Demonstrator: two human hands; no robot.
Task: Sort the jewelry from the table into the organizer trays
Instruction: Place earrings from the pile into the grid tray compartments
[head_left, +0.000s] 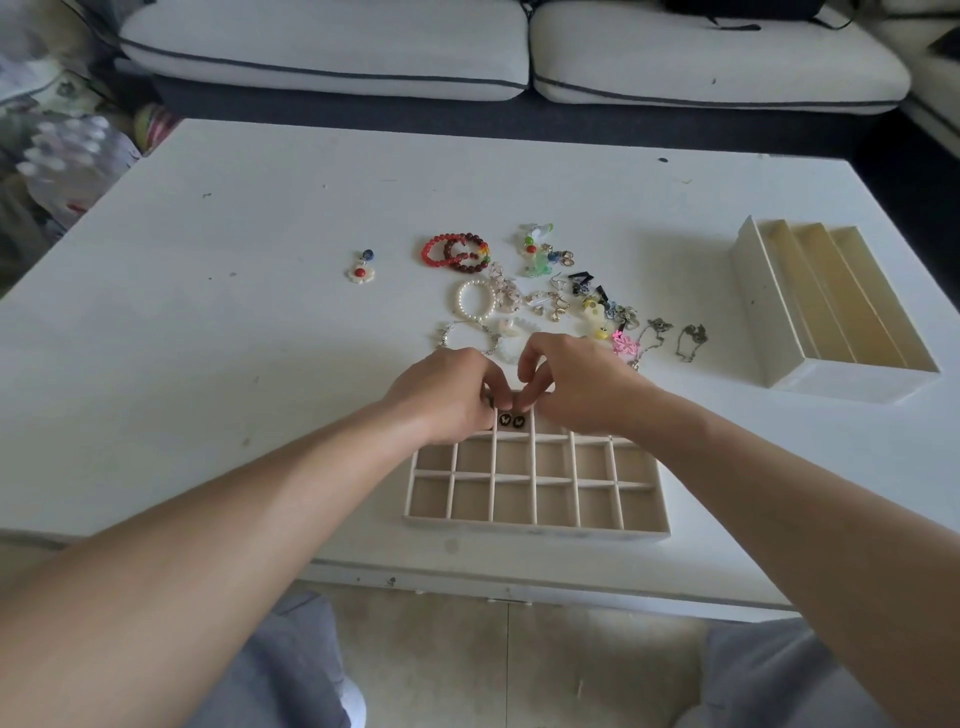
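A white desk (260, 312) is seen from above, with a sofa behind it. Two organizer trays are set on it: a slotted tray (769, 332) well off to the right, its long slots running away from the person, and a grid tray (535, 525) at the near edge, directly in front.

A jewelry pile (545, 291) of bracelets, earrings and chains is spread just beyond the grid tray's far side, mostly right of centre, so most of it is judged nearer the right hand.

The left hand (447, 389) and right hand (576, 384) are brought together over the grid tray's far row, fingers curled, fingertips almost touching. Whether anything is pinched between them cannot be told.

A pair of black earrings (511, 421) is seen lying in a far-row compartment, just below the fingertips.
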